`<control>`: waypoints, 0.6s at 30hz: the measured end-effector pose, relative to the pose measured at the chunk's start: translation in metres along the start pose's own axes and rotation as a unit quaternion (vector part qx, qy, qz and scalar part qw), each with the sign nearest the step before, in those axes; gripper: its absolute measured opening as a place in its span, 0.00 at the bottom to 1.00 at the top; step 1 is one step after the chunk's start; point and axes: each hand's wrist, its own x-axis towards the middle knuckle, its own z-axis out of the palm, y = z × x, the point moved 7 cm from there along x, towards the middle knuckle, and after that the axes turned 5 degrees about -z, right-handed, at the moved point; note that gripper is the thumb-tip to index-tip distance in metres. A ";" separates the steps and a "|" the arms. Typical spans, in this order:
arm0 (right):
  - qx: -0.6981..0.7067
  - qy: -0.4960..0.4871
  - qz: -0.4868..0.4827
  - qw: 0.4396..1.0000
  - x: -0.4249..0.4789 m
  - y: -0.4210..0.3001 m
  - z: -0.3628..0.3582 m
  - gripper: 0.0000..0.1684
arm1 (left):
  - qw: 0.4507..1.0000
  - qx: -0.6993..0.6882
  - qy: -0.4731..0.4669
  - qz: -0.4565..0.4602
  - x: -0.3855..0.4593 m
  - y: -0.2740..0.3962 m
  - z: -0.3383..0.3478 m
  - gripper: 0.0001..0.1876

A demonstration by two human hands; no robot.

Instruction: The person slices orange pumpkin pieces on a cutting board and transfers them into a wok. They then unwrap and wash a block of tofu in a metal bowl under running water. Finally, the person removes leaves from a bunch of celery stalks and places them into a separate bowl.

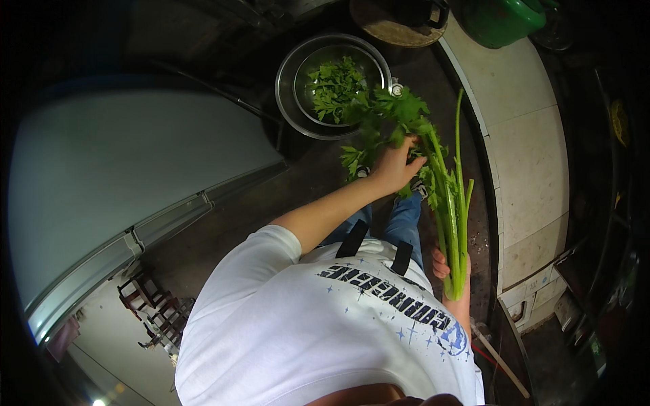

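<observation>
My right hand (441, 264) is wrapped around the lower end of a bunch of green celery stalks (452, 218), held upright along my right side. Leafy tops of the celery (406, 109) lean to the left at the upper end. My left hand (396, 165) is in among these leaves, its fingertips partly hidden by them. Some leaves near it are blurred. Just beyond, a round stainless steel basin (285, 104) contains loose celery leaves (335, 89). A few of the held leaves overlap the basin's near right rim in view.
A pale tiled counter (528, 167) curves along the right, with a green plastic container (502, 23) at its far end. A round wooden board (391, 30) bears a dark pot. A grey refrigerator (137, 162) stands left. Dark wooden chairs (157, 304) are behind it; a stick (500, 360) leans lower right.
</observation>
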 end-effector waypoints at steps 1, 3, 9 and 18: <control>-0.025 0.022 -0.009 0.999 0.000 -0.001 0.001 0.21 | 0.995 0.001 -0.049 -0.085 0.001 -0.012 0.004 0.17; -0.057 0.065 -0.030 0.996 0.000 -0.001 0.001 0.21 | 0.957 0.002 -0.148 -0.250 -0.001 -0.028 0.008 0.19; -0.030 0.168 -0.058 0.984 0.013 -0.002 -0.007 0.18 | 0.890 -0.385 -0.140 -0.199 -0.002 -0.073 0.011 0.12; 0.146 0.015 -0.012 0.989 0.027 0.008 0.002 0.22 | 0.895 -0.398 -0.162 -0.116 -0.012 -0.035 -0.019 0.28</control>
